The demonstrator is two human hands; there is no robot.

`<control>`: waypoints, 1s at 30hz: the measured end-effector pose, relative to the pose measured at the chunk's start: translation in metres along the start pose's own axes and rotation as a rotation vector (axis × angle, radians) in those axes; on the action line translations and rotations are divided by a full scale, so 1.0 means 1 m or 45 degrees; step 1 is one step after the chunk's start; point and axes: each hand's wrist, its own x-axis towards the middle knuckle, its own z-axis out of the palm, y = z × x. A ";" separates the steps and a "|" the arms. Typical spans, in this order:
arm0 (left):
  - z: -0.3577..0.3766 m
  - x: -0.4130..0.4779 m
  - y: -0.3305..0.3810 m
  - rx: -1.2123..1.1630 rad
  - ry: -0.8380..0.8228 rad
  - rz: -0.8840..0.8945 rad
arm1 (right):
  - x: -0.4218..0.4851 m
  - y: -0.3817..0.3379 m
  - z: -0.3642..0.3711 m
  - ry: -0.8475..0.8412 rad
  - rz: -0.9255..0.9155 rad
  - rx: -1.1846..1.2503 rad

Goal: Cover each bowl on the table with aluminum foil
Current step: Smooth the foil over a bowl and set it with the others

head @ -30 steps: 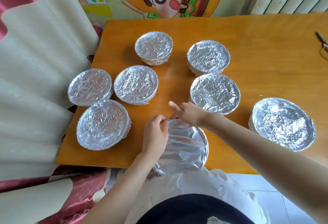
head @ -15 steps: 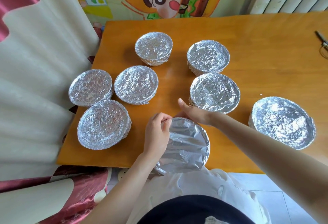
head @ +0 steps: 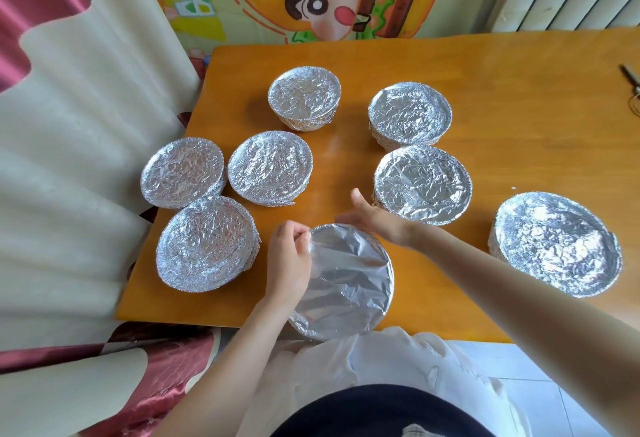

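Left hand [head: 289, 260] pinches the rim of the foil-covered bowl [head: 349, 284] just right of it; right hand [head: 375, 222] lies at its far rim, grip unclear. Eight covered bowls in all.

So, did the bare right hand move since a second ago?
Yes. The bare right hand slid slightly rightward along the far rim of the nearest smooth-foiled round bowl, toward the crinkly foil-covered bowl behind it.

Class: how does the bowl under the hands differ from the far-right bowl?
The near bowl has smooth, broadly folded foil; the far-right bowl has finely crinkled foil. The left hand pinches the near bowl's rim, the right hand at its far side; the far-right bowl sits untouched. Both are round and covered.
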 end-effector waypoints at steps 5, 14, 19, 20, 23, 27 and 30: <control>-0.004 0.005 -0.014 0.066 0.001 -0.221 | 0.007 0.002 0.004 0.135 -0.028 -0.140; -0.006 0.008 -0.017 0.041 -0.190 -0.143 | 0.009 0.005 0.020 0.225 -0.031 -0.289; -0.003 0.002 -0.017 0.128 -0.185 -0.124 | 0.005 0.007 0.033 0.217 -0.041 -0.327; -0.003 0.000 -0.018 0.156 -0.162 -0.122 | 0.005 0.009 0.034 0.210 -0.048 -0.334; -0.003 -0.001 -0.019 0.169 -0.116 -0.126 | 0.002 0.005 0.033 0.179 -0.051 -0.298; -0.004 0.003 -0.011 0.097 -0.068 -0.123 | 0.005 -0.003 0.028 0.133 -0.030 -0.245; -0.003 0.001 -0.007 0.078 -0.067 -0.124 | 0.006 -0.002 0.030 0.138 -0.020 -0.277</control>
